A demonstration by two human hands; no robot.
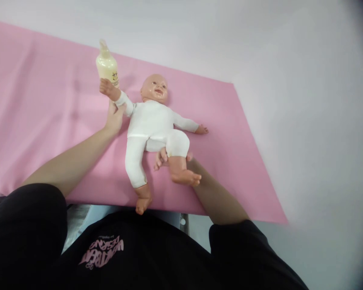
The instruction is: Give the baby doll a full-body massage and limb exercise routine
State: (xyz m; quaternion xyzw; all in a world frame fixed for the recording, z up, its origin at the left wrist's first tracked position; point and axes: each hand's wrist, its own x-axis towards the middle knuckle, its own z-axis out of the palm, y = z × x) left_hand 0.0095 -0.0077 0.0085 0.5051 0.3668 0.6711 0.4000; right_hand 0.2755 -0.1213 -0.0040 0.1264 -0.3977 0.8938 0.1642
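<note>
A baby doll [152,121] with a soft white body lies on its back on the pink mat, its head toward the far side. My left hand [115,117] is closed around its white sleeve-like arm at the left, partly hidden behind that arm. The doll's fist is raised in front of a lotion bottle. From underneath, my right hand [161,158] cups the doll's bent leg [177,146], fingers showing on one side and the thumb tip on the other. My palm is hidden by the leg. The other leg stretches toward the near edge.
A pump bottle [106,64] of pale yellow liquid stands upright beyond my left hand. The pink mat [54,108] covers the table, with its near edge close to my body and its right edge past the doll. A pale surface [305,121] lies beyond it.
</note>
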